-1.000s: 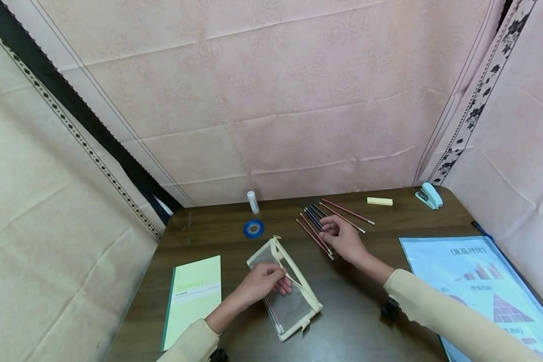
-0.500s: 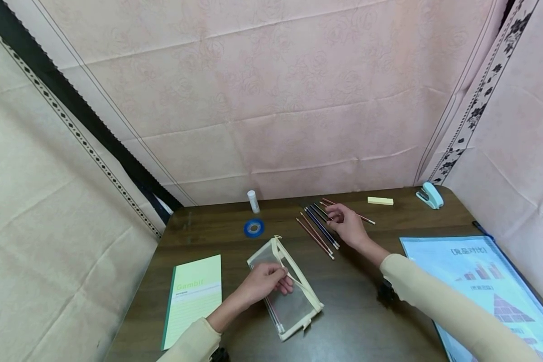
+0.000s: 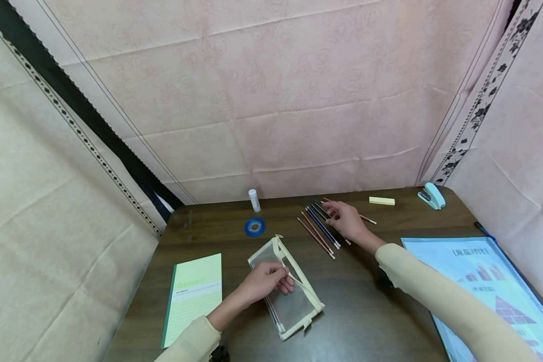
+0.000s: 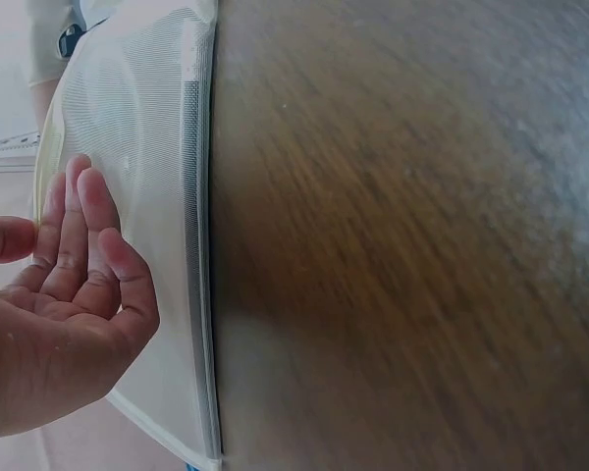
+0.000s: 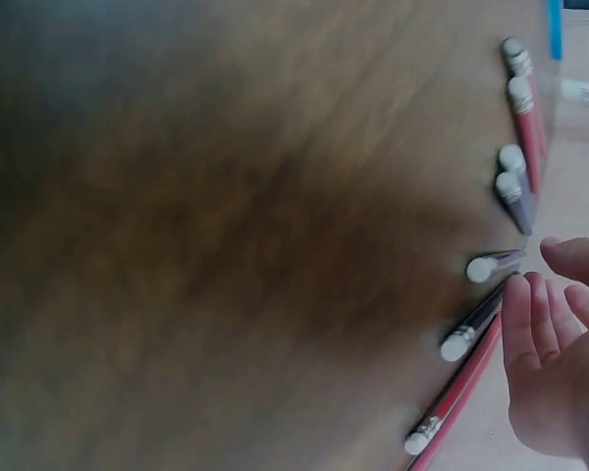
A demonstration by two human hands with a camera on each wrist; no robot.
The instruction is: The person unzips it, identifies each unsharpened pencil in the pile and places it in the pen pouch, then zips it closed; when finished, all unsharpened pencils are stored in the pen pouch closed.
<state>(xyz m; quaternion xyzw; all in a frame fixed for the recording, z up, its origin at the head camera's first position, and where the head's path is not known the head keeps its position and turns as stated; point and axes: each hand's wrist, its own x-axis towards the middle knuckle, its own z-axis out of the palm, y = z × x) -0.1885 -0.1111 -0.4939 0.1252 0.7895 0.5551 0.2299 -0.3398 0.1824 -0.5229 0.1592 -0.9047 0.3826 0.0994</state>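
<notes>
My left hand [image 3: 263,281] pinches the cream-trimmed edge of a translucent mesh pencil pouch [image 3: 294,309] between thumb and fingertips. In the left wrist view the other fingers lie in front of the mesh [image 4: 142,128], slightly bent. Beyond the pouch, my right hand [image 3: 347,221] reaches over several pencils [image 3: 314,235] spread out in a fan, red and dark ones with white eraser ends. Seen from the right wrist, its thumb and fingers are parted, fingertips right at a black pencil [image 5: 471,329]. Part of a red pencil [image 3: 367,219] shows past the hand.
Behind the pouch are a roll of blue tape [image 3: 255,233] and a white glue stick [image 3: 254,202]. A pale green notebook [image 3: 196,291] lies left. Toward the right are a yellow block [image 3: 382,200], a light blue stapler [image 3: 432,196] and a blue folder [image 3: 452,261].
My right hand has shifted right across the pencils, uncovering the blue ones and then a dark one, and now covers the right-hand pencils. The left hand has stayed at the pouch's edge.
</notes>
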